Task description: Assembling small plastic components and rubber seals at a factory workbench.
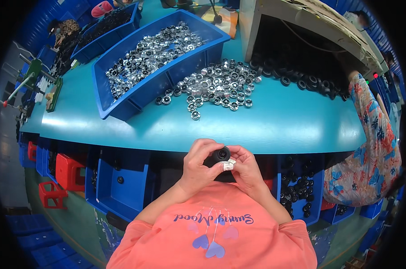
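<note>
A small black wheel (221, 154) is held up in front of my chest, just off the table's near edge. My left hand (197, 162) grips it from the left, thumb below and fingers above. From the other side my right hand (246, 167) closes on the same wheel with its fingertips. Something white (229, 165), like tape or a bit of cloth, is at the thumbs under the wheel; which thumb bears it I cannot tell. Ahead on the table lies a heap of shiny silver wheel hubs (221, 85), apart from both hands.
A blue bin (162, 74) of silver hubs stands on the teal table (176, 130). Black tyres (310, 83) spill from a box-like housing (252, 31) at right. Blue bins (122, 188) sit below the table edge. Another person's patterned sleeve (368, 148) is at right.
</note>
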### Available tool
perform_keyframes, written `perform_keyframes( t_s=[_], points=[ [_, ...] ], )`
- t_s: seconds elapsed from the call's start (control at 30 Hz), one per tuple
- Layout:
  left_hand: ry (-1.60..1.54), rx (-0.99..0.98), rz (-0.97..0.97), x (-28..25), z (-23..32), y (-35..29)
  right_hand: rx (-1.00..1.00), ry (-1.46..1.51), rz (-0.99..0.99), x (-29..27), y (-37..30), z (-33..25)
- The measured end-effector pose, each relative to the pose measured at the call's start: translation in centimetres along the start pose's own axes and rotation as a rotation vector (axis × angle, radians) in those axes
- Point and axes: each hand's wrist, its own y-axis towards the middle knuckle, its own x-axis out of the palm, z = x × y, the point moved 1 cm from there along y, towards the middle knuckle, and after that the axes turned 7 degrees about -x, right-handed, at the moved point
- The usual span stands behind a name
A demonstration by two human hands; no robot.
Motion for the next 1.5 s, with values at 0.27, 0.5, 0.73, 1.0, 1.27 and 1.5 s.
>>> perform_keyframes(
  t_s=[0.27, 0.5, 0.73, 1.0, 1.27, 1.5],
  points=[
    [0.064, 0.006, 0.008, -0.1, 0.2, -0.2, -0.099, -0.117, 0.045, 0.4, -0.3, -0.1],
    [0.146, 0.137, 0.061, 0.0, 0.0, -0.4, -0.004, 0.013, -0.017, 0.5, -0.3, 0.0],
    [0.223, 0.199, 0.046, -0.4, 0.1, -0.3, 0.097, 0.128, -0.05, 0.3, -0.4, 0.4],
    [0.204, 0.168, 0.04, -0.2, -0.1, -0.4, 0.096, 0.113, -0.027, 0.1, -0.4, 0.6],
    [-0.043, -0.143, -0.042, -0.2, -0.2, -0.4, -0.038, -0.019, 0.019, 1.2, -0.7, 0.3],
    [-0.801, -0.488, -0.242, 0.4, -1.7, -1.0, -0.43, -0.416, 0.04, 1.8, -1.2, -0.4]
  ],
)
